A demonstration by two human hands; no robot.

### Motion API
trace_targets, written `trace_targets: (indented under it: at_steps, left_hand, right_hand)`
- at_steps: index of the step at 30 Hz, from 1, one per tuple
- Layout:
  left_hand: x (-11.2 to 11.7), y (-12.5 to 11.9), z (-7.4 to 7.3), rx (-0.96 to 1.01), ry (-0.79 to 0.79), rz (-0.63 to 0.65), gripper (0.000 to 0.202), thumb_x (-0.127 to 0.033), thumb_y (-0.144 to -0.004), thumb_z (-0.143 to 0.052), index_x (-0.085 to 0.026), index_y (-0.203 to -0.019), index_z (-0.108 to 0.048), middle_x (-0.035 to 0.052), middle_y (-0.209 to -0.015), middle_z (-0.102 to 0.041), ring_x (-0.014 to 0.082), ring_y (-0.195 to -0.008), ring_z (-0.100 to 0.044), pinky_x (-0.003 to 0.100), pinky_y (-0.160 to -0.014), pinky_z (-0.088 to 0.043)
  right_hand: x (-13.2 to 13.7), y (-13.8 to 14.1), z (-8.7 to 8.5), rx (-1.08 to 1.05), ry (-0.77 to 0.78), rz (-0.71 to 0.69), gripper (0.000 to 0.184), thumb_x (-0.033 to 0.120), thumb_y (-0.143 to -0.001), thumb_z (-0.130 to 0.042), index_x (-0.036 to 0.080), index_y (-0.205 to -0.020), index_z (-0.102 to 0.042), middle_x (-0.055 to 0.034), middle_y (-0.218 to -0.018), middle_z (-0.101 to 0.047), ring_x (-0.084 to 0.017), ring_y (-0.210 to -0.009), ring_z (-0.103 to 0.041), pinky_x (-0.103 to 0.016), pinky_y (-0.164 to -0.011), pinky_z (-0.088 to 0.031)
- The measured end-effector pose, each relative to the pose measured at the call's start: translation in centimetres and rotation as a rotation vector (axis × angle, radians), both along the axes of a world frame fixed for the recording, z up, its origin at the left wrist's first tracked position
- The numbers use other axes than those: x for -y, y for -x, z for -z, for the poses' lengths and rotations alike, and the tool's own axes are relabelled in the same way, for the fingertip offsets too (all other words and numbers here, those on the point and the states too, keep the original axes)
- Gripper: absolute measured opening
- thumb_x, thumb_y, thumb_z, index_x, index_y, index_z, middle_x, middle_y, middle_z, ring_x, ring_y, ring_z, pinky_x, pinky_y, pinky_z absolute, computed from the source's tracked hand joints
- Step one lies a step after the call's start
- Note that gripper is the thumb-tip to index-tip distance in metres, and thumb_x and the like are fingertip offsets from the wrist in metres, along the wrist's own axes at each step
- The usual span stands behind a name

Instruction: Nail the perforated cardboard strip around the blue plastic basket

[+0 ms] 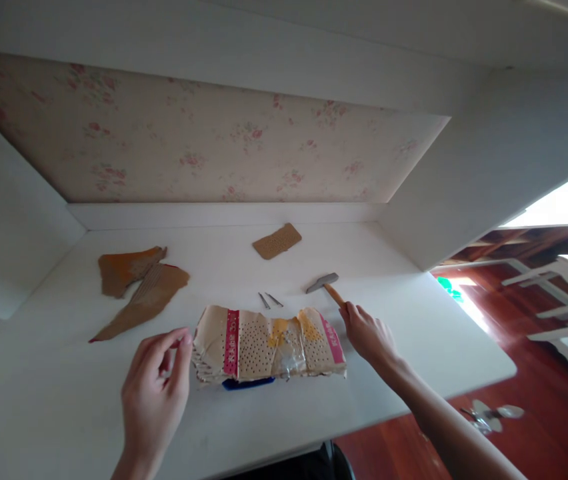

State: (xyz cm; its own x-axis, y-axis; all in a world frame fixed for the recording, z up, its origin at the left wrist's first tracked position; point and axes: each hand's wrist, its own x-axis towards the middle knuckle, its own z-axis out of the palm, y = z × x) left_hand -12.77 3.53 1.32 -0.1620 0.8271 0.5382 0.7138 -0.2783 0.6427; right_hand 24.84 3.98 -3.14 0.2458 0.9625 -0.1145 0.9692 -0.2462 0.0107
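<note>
A flattened, perforated piece of cardboard (269, 345) with pink stripes lies on the white desk (64, 400), over something blue (248, 383). My left hand (157, 390) hovers just left of it, thumb and fingers pinched together; whether they hold anything is too small to see. My right hand (367, 331) is closed round the wooden handle of a small hammer (325, 285), whose metal head rests on the desk behind the cardboard. Two nails (269, 300) lie between the hammer and the cardboard.
Torn brown cardboard pieces (139, 290) lie at the left of the desk, and a small perforated brown piece (277, 241) at the back. White side walls and a floral back panel (204, 147) enclose the desk. Red wooden floor and white furniture (559, 307) show at right.
</note>
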Motion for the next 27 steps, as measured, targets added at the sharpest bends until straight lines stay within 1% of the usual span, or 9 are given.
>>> trace_targets:
  at_steps: [4, 7, 10, 14, 17, 19, 21, 24, 27]
  left_hand:
    - [1.5, 1.0, 2.7, 0.08, 0.12, -0.04, 0.027, -0.043, -0.089, -0.058, -0.017, -0.098, -0.064, 0.0036, -0.083, -0.061, 0.0141, -0.065, -0.054, 0.026, -0.061, -0.048]
    - [2.7, 0.8, 4.1, 0.228, 0.256, -0.081, 0.037, -0.05, -0.087, -0.058, -0.018, -0.104, -0.061, 0.0047, -0.084, -0.061, 0.0162, -0.068, -0.058, 0.024, -0.055, -0.049]
    - [3.4, 0.4, 4.2, 0.278, 0.262, -0.081, 0.039, -0.051, -0.085, -0.06, -0.018, -0.106, -0.059, 0.0051, -0.085, -0.06, 0.0165, -0.068, -0.057, 0.022, -0.05, -0.048]
    - [3.1, -0.1, 3.4, 0.087, 0.123, 0.0, 0.029, -0.041, -0.088, -0.06, -0.018, -0.104, -0.06, 0.0043, -0.085, -0.055, 0.0161, -0.068, -0.052, 0.027, -0.059, -0.05]
    - [2.8, -0.4, 3.0, -0.028, 0.017, 0.035, 0.021, -0.032, -0.091, -0.057, -0.017, -0.106, -0.059, 0.0061, -0.089, -0.057, 0.0166, -0.069, -0.053, 0.031, -0.066, -0.05]
    - [2.8, -0.5, 2.8, -0.084, -0.072, 0.043, 0.017, -0.026, -0.09, -0.058, -0.018, -0.105, -0.059, 0.0078, -0.093, -0.059, 0.0179, -0.074, -0.057, 0.032, -0.068, -0.05]
    - [3.1, -0.6, 2.7, -0.16, -0.176, 0.075, 0.016, -0.02, -0.088, -0.062, -0.02, -0.104, -0.061, 0.0081, -0.094, -0.062, 0.019, -0.078, -0.061, 0.033, -0.071, -0.051]
    - [3.9, -1.0, 2.3, -0.283, -0.262, 0.214, 0.025, -0.01, -0.083, -0.065, -0.023, -0.105, -0.065, 0.0067, -0.09, -0.068, 0.0191, -0.078, -0.065, 0.032, -0.073, -0.051]
    - [4.8, -2.2, 1.8, -0.364, -0.278, 0.387, 0.033, -0.009, -0.083, -0.064, -0.027, -0.109, -0.066, 0.0044, -0.09, -0.073, 0.0197, -0.081, -0.068, 0.033, -0.076, -0.05]
  right_hand:
    - [0.0, 0.3, 0.1, 0.041, 0.005, -0.001, 0.031, 0.038, -0.104, -0.03, 0.022, -0.111, -0.056, -0.0101, -0.104, -0.069, -0.026, -0.077, -0.071, -0.031, -0.055, -0.039]
    - [-0.1, 0.5, 0.1, 0.048, 0.006, -0.004, 0.032, 0.037, -0.104, -0.03, 0.022, -0.11, -0.058, -0.0098, -0.105, -0.068, -0.026, -0.082, -0.071, -0.03, -0.057, -0.042]
    - [-0.5, 0.4, -0.1, 0.039, 0.013, -0.015, 0.033, 0.035, -0.103, -0.034, 0.02, -0.106, -0.063, -0.0108, -0.102, -0.069, -0.027, -0.084, -0.07, -0.032, -0.06, -0.044]
    - [-1.8, 0.3, -1.1, -0.006, 0.011, -0.057, 0.029, 0.034, -0.098, -0.046, 0.017, -0.097, -0.07, -0.0131, -0.096, -0.07, -0.029, -0.089, -0.068, -0.034, -0.067, -0.047]
    - [-3.2, 1.1, -2.6, -0.062, -0.052, -0.108, 0.033, 0.032, -0.1, -0.04, 0.018, -0.113, -0.066, -0.0146, -0.109, -0.067, -0.028, -0.099, -0.065, -0.035, -0.076, -0.047]
    - [-4.4, 2.1, -3.5, -0.116, -0.092, -0.181, 0.037, 0.03, -0.102, -0.032, 0.018, -0.122, -0.061, -0.0145, -0.12, -0.064, -0.026, -0.106, -0.062, -0.034, -0.082, -0.045]
    - [-5.9, 3.4, -4.2, -0.196, -0.072, -0.314, 0.035, 0.029, -0.103, -0.034, 0.02, -0.119, -0.064, -0.0103, -0.118, -0.066, -0.021, -0.102, -0.063, -0.03, -0.085, -0.045]
    - [-8.3, 5.4, -4.3, -0.312, 0.047, -0.569, 0.022, 0.032, -0.095, -0.055, 0.025, -0.11, -0.069, -0.0026, -0.106, -0.071, -0.016, -0.093, -0.065, -0.024, -0.083, -0.046]
    - [-10.7, 6.7, -3.4, -0.337, 0.173, -0.743, 0.019, 0.032, -0.088, -0.068, 0.021, -0.103, -0.07, -0.0032, -0.102, -0.071, -0.018, -0.094, -0.065, -0.029, -0.084, -0.05]
